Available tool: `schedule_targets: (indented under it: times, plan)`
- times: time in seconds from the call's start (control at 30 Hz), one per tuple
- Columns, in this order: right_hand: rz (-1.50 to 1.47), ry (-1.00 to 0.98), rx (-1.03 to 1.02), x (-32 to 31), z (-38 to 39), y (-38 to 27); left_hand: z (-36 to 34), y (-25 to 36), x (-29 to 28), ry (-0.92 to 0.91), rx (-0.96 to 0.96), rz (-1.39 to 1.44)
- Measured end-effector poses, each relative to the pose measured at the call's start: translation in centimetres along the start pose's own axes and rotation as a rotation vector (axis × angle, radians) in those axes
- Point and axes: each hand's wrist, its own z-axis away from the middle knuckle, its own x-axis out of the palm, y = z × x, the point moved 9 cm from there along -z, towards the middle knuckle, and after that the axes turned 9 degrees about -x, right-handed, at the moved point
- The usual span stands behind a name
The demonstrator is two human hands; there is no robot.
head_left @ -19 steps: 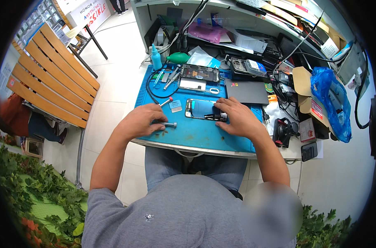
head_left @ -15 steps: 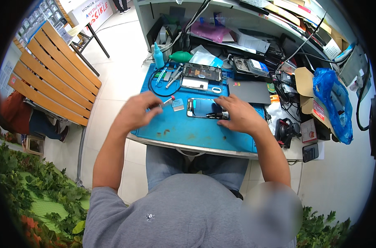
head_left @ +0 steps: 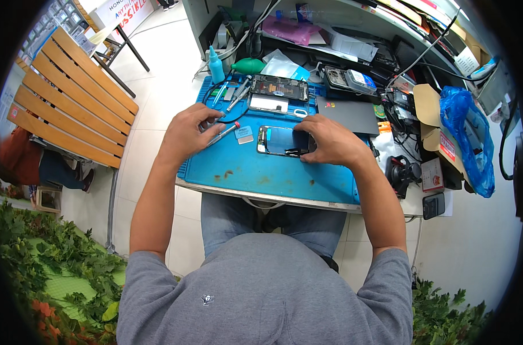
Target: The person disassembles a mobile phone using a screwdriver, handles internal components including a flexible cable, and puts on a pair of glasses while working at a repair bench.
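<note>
My right hand (head_left: 336, 141) grips the right end of a phone screen panel (head_left: 278, 142), thumb at its near edge and fingers at its far edge. The panel lies on the blue work mat (head_left: 244, 175). My left hand (head_left: 186, 132) hovers over the mat's left side with fingers curled and thumb close to the index finger; whatever they pinch is too small to make out. Just beside those fingers lies a slim screwdriver (head_left: 223, 134) with a red end. A small blue and silver blade piece (head_left: 244, 135) sits between the screwdriver and the panel.
Behind the panel lies an opened phone (head_left: 278, 89) with exposed innards. Tweezers and pens (head_left: 235, 99), a light-blue bottle (head_left: 216, 66) and a green air blower (head_left: 248, 65) stand far left. A dark flat panel (head_left: 350, 118), cables and a carton with a blue bag (head_left: 465, 132) crowd the right.
My left hand has drawn back and left from the screwdriver, which stays on the mat. My right hand remains at the screen panel. The whole view has shifted slightly.
</note>
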Motion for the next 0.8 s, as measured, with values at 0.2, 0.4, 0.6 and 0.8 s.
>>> schedule_targets:
  times: [0.2,0.4,0.6,0.8]
  plan:
    - [0.057,0.048,-0.035,0.2,-0.2,-0.7,0.9,2.4,2.6,-0.096,0.087,0.067]
    - [0.083,0.046,-0.035,-0.3,1.6,-1.8,1.8,4.2,2.1,0.025,0.243,-0.181]
    - [0.053,-0.013,-0.028,-0.3,3.0,-1.8,1.1,-0.4,2.0,-0.227,-0.089,-0.233]
    - [0.035,0.104,-0.082,-0.2,2.8,-3.8,1.2,2.4,2.3,-0.208,-0.019,-0.186]
